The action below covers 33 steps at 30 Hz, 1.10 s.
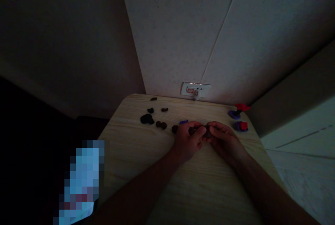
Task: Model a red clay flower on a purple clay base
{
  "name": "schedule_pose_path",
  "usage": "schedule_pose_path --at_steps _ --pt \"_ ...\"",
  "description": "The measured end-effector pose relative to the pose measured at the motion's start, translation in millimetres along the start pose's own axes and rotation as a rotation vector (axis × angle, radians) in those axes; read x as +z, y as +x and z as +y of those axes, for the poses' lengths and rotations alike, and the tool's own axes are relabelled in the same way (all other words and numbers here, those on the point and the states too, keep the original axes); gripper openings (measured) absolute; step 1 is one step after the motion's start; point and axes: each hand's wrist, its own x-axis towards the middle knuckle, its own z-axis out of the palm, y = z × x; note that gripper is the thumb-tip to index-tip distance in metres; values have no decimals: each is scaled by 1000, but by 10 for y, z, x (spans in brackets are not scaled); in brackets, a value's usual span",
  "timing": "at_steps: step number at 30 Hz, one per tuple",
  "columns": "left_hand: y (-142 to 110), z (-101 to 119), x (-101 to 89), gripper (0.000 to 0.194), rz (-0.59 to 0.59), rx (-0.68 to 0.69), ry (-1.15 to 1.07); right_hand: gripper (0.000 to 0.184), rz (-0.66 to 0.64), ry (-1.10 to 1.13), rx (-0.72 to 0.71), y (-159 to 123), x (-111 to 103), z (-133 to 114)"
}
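My left hand (186,143) and my right hand (227,140) meet above the wooden table, their fingers closed round a dark brown lump that looks like modelling clay (207,133). Fingers cover much of the lump, and its full shape is hidden. A blue-purple piece (183,122) lies just behind my left hand. Partly covered by that hand is a round dark piece (175,129). Further left are two joined brown balls (161,125), a larger black flat piece (147,119), a small black piece (150,110) and two small brown strips, one nearer (164,109) and one farther (153,99).
At the table's (131,148) back right corner stand a red-topped figure on a purple base (242,107) and a purple piece with red on it (244,125). A wall socket (195,89) with a plug sits behind the table. A blurred-out bright screen (85,172) is at lower left.
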Motion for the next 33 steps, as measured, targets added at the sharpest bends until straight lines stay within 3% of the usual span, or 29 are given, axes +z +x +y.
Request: schedule_pose_path --at_steps 3,9,13,21,33 --pt "8 -25 2 45 -11 -9 -34 31 -44 19 59 21 -29 13" --pt "-5 -132 -20 34 80 84 144 42 112 -354 -201 -6 -72 5" --pt "-8 -138 -58 26 137 188 354 45 185 -504 -226 -38 -79 -42" --pt "-22 -72 -62 15 127 308 566 35 78 -507 -153 -56 -146 -25" --pt "-29 -106 -45 17 108 309 542 27 100 -564 -317 -26 -54 30"
